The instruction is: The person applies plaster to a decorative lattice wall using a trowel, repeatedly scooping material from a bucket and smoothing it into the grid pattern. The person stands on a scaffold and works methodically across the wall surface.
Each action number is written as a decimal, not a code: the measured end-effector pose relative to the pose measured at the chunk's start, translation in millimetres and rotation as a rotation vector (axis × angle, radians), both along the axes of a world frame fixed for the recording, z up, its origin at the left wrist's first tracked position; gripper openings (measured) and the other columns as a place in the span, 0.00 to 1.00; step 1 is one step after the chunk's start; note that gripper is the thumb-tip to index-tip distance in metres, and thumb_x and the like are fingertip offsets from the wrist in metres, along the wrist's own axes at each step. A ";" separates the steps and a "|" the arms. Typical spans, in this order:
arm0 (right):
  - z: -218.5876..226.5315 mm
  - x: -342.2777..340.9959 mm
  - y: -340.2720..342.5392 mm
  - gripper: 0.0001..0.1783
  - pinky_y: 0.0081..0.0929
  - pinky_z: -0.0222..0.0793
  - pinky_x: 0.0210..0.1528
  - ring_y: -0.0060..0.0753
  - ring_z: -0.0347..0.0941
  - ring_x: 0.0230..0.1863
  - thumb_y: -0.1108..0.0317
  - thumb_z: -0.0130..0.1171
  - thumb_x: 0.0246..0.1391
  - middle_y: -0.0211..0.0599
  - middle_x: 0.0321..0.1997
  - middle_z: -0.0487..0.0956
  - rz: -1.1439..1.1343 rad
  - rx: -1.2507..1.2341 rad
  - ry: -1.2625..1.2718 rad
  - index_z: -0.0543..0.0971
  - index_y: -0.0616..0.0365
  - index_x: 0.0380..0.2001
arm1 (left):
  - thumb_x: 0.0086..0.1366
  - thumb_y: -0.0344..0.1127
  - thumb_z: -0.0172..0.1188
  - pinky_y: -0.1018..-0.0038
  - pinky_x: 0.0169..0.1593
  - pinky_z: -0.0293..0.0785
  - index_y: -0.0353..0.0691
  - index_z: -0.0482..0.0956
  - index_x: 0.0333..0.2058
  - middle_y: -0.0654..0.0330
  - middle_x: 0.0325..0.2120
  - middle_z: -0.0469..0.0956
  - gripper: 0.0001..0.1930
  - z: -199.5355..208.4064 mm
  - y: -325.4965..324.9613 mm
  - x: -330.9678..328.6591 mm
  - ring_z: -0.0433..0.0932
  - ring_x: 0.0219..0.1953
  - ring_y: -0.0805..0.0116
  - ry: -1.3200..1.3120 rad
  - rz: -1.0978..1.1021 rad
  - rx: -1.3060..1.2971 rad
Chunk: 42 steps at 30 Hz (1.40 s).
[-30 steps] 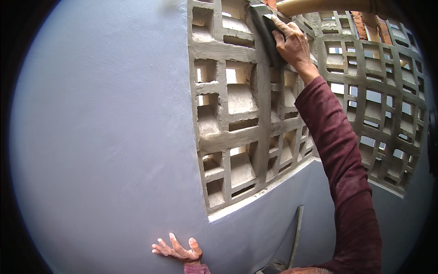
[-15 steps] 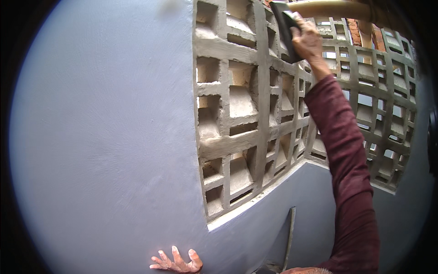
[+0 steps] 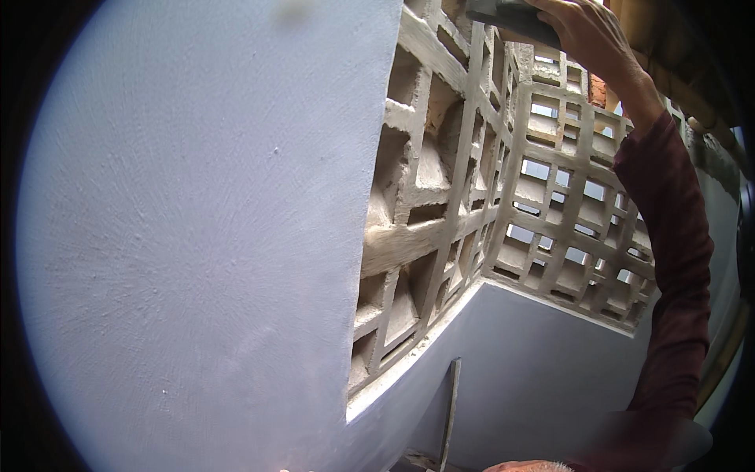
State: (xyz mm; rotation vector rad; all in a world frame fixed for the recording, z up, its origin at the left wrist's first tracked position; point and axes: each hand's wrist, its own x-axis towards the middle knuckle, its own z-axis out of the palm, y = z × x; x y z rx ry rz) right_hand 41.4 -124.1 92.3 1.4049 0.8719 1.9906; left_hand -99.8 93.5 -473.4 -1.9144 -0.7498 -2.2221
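High up, at the top edge of the view, my right hand [image 3: 586, 31] is closed on a dark, flat plastering float [image 3: 515, 17]. The float lies across the upper part of a grey concrete lattice screen [image 3: 409, 242]; whether it touches the screen I cannot tell. My right arm, in a maroon sleeve [image 3: 676, 228], reaches up along the right side. Of my left hand only a sliver of skin shows at the lower edge, beside the smooth pale blue-grey wall [image 3: 197, 236]. Its fingers are cut off by the frame.
A second lattice screen [image 3: 566, 181] meets the first at a corner. Beneath both runs a darker blue-grey wall [image 3: 543, 370]. Against it leans a thin strip [image 3: 451, 409]. A bamboo pole [image 3: 712, 130] crosses at the upper right, near some red brick [image 3: 598, 90].
My right hand has moved up and to the right in view with the float, which has turned from steep to nearly level. My left hand has dropped almost out of view. The view has tilted.
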 end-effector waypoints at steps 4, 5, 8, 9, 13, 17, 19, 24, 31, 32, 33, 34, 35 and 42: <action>-3.2 -4.8 18.3 0.14 0.37 0.70 0.40 0.42 0.74 0.38 0.66 0.57 0.49 0.37 0.33 0.76 -0.053 -0.019 0.056 0.79 0.45 0.42 | 0.60 0.52 0.55 0.39 0.63 0.19 0.46 0.79 0.42 0.43 0.59 0.61 0.19 -0.2 3.7 0.1 0.41 0.67 0.37 -0.013 -0.021 0.033; -1.4 -3.7 19.8 0.14 0.38 0.70 0.40 0.42 0.74 0.38 0.66 0.57 0.49 0.37 0.33 0.76 -0.068 -0.023 0.060 0.79 0.45 0.42 | 0.60 0.51 0.55 0.39 0.63 0.19 0.46 0.79 0.42 0.43 0.59 0.61 0.19 0.8 4.6 -0.6 0.42 0.67 0.37 -0.008 -0.020 0.044; -9.8 -9.2 27.5 0.14 0.39 0.70 0.41 0.43 0.74 0.39 0.64 0.58 0.49 0.39 0.34 0.77 -0.060 0.004 0.070 0.80 0.46 0.41 | 0.60 0.51 0.54 0.38 0.63 0.20 0.47 0.79 0.43 0.43 0.59 0.61 0.18 0.5 5.1 -2.3 0.42 0.67 0.37 0.002 -0.014 0.043; -12.4 -12.4 30.7 0.13 0.39 0.70 0.41 0.43 0.75 0.39 0.63 0.58 0.49 0.39 0.34 0.77 -0.045 0.018 0.071 0.80 0.46 0.41 | 0.61 0.51 0.54 0.38 0.63 0.20 0.47 0.78 0.43 0.43 0.59 0.61 0.18 0.2 4.7 -3.1 0.42 0.67 0.37 0.004 -0.008 0.036; -4.0 -14.8 21.3 0.13 0.38 0.70 0.43 0.44 0.75 0.40 0.65 0.57 0.50 0.43 0.35 0.77 -0.053 0.205 0.111 0.80 0.48 0.41 | 0.61 0.51 0.55 0.37 0.63 0.20 0.47 0.78 0.43 0.44 0.59 0.61 0.18 1.1 4.8 -1.9 0.42 0.67 0.37 -0.008 -0.021 0.032; -13.2 -3.8 3.4 0.14 0.37 0.69 0.46 0.46 0.76 0.42 0.67 0.55 0.51 0.46 0.41 0.78 0.213 0.341 0.098 0.79 0.54 0.42 | 0.59 0.50 0.56 0.37 0.63 0.21 0.46 0.78 0.43 0.44 0.60 0.61 0.18 -1.5 6.1 -1.6 0.42 0.67 0.36 -0.008 -0.031 0.046; -24.4 6.8 -22.9 0.16 0.39 0.70 0.47 0.49 0.77 0.42 0.67 0.51 0.51 0.50 0.41 0.79 0.341 0.377 0.053 0.79 0.59 0.41 | 0.59 0.50 0.57 0.37 0.63 0.21 0.46 0.79 0.42 0.44 0.60 0.60 0.18 -0.9 3.4 -2.0 0.42 0.67 0.36 -0.018 -0.037 0.056; -148.5 72.2 -121.3 0.23 0.28 0.64 0.54 0.33 0.70 0.52 0.67 0.53 0.59 0.47 0.52 0.74 0.729 0.423 0.608 0.68 0.61 0.57 | 0.57 0.49 0.58 0.39 0.64 0.21 0.43 0.80 0.40 0.42 0.59 0.61 0.18 0.3 -4.9 -2.2 0.41 0.67 0.37 0.005 0.026 0.002; -559.2 80.0 -266.4 0.24 0.32 0.59 0.60 0.37 0.67 0.57 0.71 0.52 0.57 0.43 0.55 0.72 0.895 1.566 1.924 0.67 0.67 0.56 | 0.58 0.50 0.55 0.43 0.66 0.30 0.37 0.71 0.50 0.44 0.61 0.54 0.26 20.5 9.7 15.0 0.41 0.68 0.44 0.039 0.129 0.045; -626.5 86.0 -281.8 0.22 0.31 0.61 0.58 0.35 0.68 0.55 0.68 0.51 0.58 0.41 0.52 0.73 0.801 1.723 2.027 0.68 0.66 0.55 | 0.59 0.49 0.54 0.45 0.67 0.31 0.36 0.70 0.52 0.44 0.63 0.52 0.27 25.1 6.6 3.6 0.41 0.68 0.47 0.186 0.170 0.091; -664.7 76.5 -296.3 0.21 0.30 0.63 0.56 0.32 0.69 0.52 0.66 0.49 0.60 0.38 0.50 0.74 0.673 1.859 2.122 0.69 0.65 0.54 | 0.59 0.48 0.55 0.46 0.66 0.33 0.35 0.70 0.51 0.44 0.62 0.54 0.26 28.9 1.9 -5.3 0.42 0.68 0.48 0.153 0.164 0.022; -636.1 41.7 -288.2 0.19 0.27 0.64 0.52 0.28 0.69 0.48 0.61 0.43 0.63 0.34 0.46 0.74 0.847 1.595 2.313 0.71 0.61 0.51 | 0.58 0.46 0.56 0.47 0.66 0.35 0.35 0.70 0.50 0.43 0.61 0.55 0.25 34.6 -7.9 -6.7 0.43 0.68 0.49 0.106 0.124 -0.020; -636.4 13.1 -294.5 0.18 0.27 0.65 0.49 0.25 0.68 0.45 0.59 0.40 0.65 0.32 0.42 0.74 0.756 1.820 2.253 0.73 0.58 0.47 | 0.58 0.46 0.56 0.46 0.66 0.36 0.35 0.70 0.49 0.43 0.59 0.57 0.25 31.3 -24.0 -5.9 0.44 0.67 0.49 0.121 0.020 -0.009; -848.4 -7.8 -426.2 0.20 0.21 0.68 0.46 0.22 0.72 0.45 0.60 0.49 0.62 0.33 0.46 0.76 0.371 2.378 2.388 0.72 0.62 0.52 | 0.62 0.38 0.55 0.58 0.65 0.51 0.32 0.67 0.53 0.48 0.56 0.64 0.23 -127.9 -183.9 -10.1 0.60 0.61 0.50 1.354 -0.778 -0.841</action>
